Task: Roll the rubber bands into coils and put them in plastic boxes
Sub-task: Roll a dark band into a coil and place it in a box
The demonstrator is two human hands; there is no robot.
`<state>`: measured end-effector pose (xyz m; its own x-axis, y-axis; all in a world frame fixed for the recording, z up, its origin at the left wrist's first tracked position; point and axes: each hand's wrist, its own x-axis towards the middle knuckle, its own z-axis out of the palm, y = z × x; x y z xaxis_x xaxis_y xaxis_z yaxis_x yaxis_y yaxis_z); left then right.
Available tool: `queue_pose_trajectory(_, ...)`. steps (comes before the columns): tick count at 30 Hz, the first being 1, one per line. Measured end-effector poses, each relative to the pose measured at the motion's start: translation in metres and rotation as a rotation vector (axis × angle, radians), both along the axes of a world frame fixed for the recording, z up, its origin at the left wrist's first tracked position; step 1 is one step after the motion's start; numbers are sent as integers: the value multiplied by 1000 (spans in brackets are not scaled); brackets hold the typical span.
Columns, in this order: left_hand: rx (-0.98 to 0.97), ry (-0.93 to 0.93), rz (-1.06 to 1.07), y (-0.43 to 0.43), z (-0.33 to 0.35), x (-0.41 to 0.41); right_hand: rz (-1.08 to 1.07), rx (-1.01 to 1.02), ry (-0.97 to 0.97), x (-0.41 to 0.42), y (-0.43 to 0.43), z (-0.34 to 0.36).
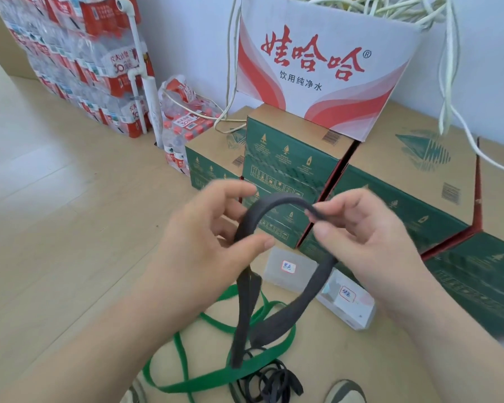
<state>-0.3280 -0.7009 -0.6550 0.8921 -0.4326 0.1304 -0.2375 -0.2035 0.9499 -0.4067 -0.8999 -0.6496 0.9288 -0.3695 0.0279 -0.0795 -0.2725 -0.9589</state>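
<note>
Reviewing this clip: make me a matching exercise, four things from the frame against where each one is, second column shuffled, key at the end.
1. dark grey band
2. green band
3. farther plastic box
4. white carton

a. atop the green cartons, pale cords inside
b. looped loose on the floor
c. flat on the floor, red-edged label on top
d. pinched by left hand and right hand

Pairs: 1-d, 2-b, 3-c, 4-a

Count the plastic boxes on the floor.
2. The left box lies by the green carton; the right box sits beside it, partly behind the black band. Others may be hidden.
</note>
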Motion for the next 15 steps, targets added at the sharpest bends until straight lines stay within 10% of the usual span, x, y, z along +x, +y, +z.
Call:
queue_pose_trajectory(10, 120, -397, -191, -1, -2, -16, 273, -215, -26, -6, 17, 2)
queue_pose_trajectory(15, 223, -126, -313, -2, -6, -15, 185, -138, -86, -3, 22, 0)
